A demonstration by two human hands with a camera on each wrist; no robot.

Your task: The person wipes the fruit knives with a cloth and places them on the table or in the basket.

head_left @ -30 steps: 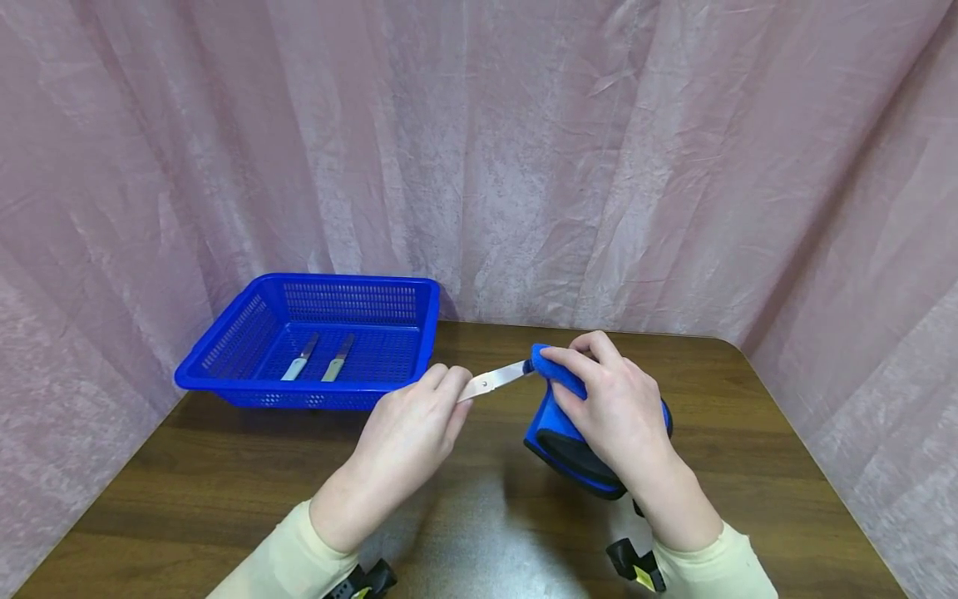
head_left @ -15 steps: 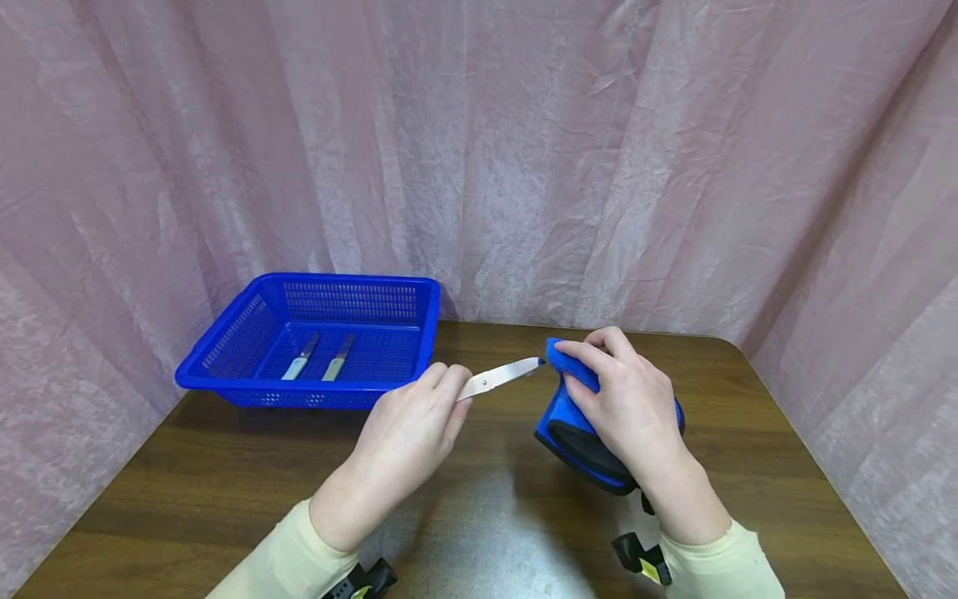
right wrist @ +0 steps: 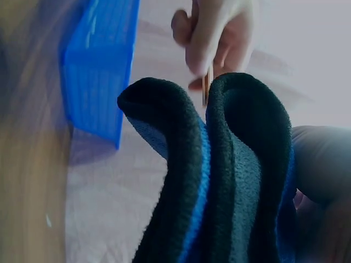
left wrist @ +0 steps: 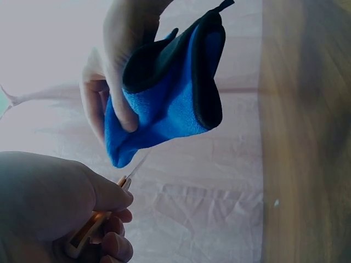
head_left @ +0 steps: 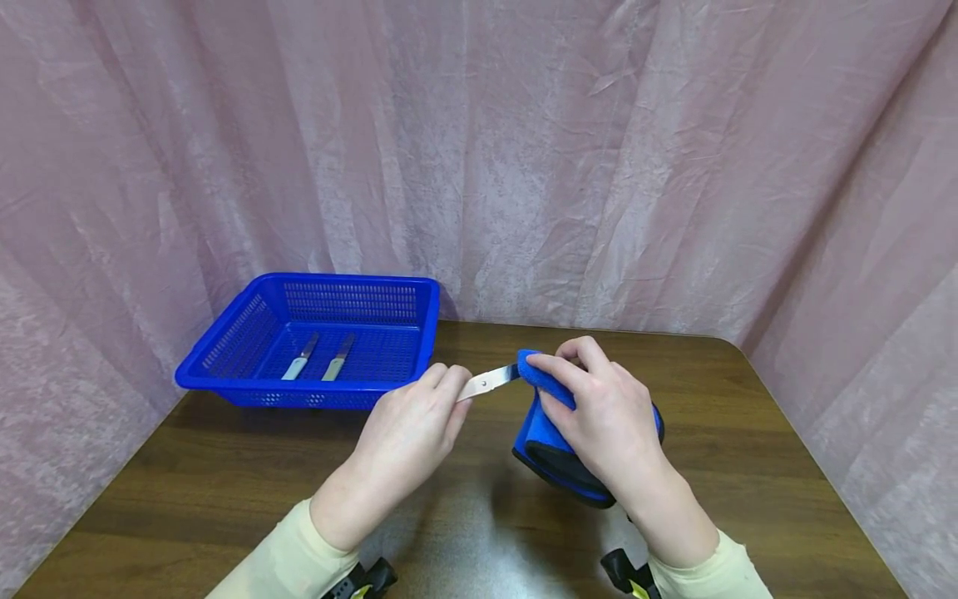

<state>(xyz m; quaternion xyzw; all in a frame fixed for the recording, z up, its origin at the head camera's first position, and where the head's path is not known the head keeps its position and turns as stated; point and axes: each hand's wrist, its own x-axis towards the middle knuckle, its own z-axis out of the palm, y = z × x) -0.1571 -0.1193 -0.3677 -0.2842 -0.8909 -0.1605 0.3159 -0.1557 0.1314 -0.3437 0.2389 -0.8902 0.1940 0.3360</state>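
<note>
My left hand [head_left: 415,420] grips the pale handle of a folding knife [head_left: 486,383], its blade pointing right. A blue cloth with black edging [head_left: 542,428] is pinched in my right hand [head_left: 609,408], folded over the outer part of the blade, so the tip is hidden. In the left wrist view the cloth [left wrist: 170,104] hangs down in folds above the table, and a thin strip of blade shows between it and the handle [left wrist: 90,230]. The right wrist view is mostly filled by the cloth's dark edges [right wrist: 189,148].
A blue plastic basket [head_left: 307,386] stands at the back left of the wooden table [head_left: 464,532]. Inside it lie two small knives, one with a whitish handle [head_left: 295,368], one with a greenish handle [head_left: 333,369]. Pink curtains [head_left: 524,166] hang behind and at the sides.
The right hand slid the cloth right to the blade's tip half a second ago, then came back left over the blade. The left hand and knife have stayed still.
</note>
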